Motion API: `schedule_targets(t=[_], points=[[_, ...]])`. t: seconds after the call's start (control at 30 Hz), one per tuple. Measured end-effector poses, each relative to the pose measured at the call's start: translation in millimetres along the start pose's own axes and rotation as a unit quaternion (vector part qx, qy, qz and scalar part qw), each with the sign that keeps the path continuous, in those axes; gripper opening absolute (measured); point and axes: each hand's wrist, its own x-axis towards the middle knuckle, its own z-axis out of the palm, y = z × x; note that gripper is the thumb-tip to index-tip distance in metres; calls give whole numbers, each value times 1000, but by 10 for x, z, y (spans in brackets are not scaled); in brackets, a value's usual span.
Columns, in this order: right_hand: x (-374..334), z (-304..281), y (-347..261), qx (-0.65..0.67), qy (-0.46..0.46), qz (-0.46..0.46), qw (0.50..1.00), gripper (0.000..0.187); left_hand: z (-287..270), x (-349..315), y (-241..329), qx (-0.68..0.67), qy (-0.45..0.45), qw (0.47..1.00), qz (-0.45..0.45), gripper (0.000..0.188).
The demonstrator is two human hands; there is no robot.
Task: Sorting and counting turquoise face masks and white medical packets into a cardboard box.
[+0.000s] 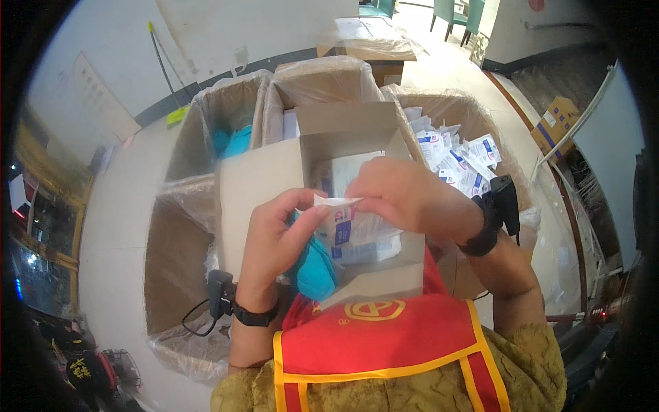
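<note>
Above an open cardboard carton (250,178), both my hands pinch the top edge of a small white printed plastic packet (357,230). My left hand (274,230) grips its left corner between thumb and fingers. Tucked against that palm hangs a teal folded fabric piece (316,271), whose exact kind I cannot tell. With closed fingertips, my right hand (412,199) holds the packet's top edge further right. More white packets (374,253) lie inside the carton, partly hidden by my hands and the held packet.
Plastic-lined boxes surround the carton. The right box holds many white packets (456,161); the back-left one holds teal pieces (237,141). Another lined box (171,254) stands at left. A green dustpan (177,115) rests by the wall, and a brown carton (557,123) sits far right.
</note>
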Motion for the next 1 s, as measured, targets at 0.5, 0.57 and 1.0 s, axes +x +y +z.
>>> schedule_targets(t=[0.5, 0.57, 1.0], points=[[-40, 121, -67, -216, 156, -27, 964, 11, 366, 1, 28, -68, 140, 988, -20, 16], [-49, 103, -115, -214, 157, -32, 963, 11, 401, 0, 70, -29, 153, 988, 0, 16], [-2, 106, -262, -227, 47, -86, 969, 12, 358, -33, 106, -224, 91, 965, -101, 15]])
